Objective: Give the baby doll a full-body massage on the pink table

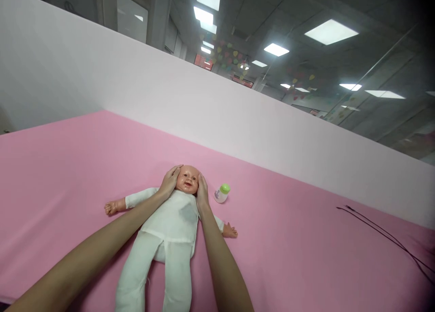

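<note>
A baby doll (175,212) in white cloth clothes lies on its back, face up, with its arms spread. My left hand (170,181) rests along the left side of the doll's head (188,178), its fingers stretched out near the crown. Against the other side of the head lies my right hand (202,189), fingers extended upward and partly hidden at the edge. The head is between both palms. Just right of my right hand stands a small clear bottle (221,194) with a green cap.
Pink cloth (278,239) covers the table. Thin black cables (384,232) lie at the right. A white partition (204,108) rises behind the table's far edge, and lit ceiling panels (331,32) show above it.
</note>
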### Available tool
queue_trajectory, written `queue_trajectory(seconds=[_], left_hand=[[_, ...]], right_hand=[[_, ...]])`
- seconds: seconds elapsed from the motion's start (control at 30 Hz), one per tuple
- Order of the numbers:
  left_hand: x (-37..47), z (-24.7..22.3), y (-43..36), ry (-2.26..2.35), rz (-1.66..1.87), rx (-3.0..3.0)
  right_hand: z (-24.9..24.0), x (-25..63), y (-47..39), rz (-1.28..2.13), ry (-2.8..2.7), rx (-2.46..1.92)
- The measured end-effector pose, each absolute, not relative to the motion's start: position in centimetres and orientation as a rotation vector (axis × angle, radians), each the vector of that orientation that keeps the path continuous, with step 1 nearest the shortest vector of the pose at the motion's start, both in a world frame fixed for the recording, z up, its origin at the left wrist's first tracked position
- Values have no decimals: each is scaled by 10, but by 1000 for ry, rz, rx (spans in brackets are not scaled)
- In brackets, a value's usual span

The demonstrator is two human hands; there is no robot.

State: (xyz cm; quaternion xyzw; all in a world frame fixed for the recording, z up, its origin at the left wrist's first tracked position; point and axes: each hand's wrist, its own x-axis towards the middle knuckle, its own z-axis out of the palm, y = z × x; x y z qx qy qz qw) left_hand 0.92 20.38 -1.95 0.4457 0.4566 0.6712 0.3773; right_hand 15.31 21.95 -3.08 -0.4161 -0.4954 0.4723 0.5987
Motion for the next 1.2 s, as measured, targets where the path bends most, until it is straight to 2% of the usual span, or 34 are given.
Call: queue_trajectory(seconds=[0.17,0.37,0.57,0.93,1.2], left_hand=[[9,-12,180,1385,1723,1490],[-11,-13,153,1415,1395,1847],[-22,-20,145,1409,1371,1758],[-22,-27,149,1305,1464,1644],[-21,-27,149,1335,1440,1573]], right_hand=[[-25,151,213,961,-1171,-1036],[-13,154,187,815,-1306,-1137],[-12,171,160,906,-1613,-1160],[-16,178,156,807,-1567,-1249],[-17,176,156,907,-1496,-1244]])
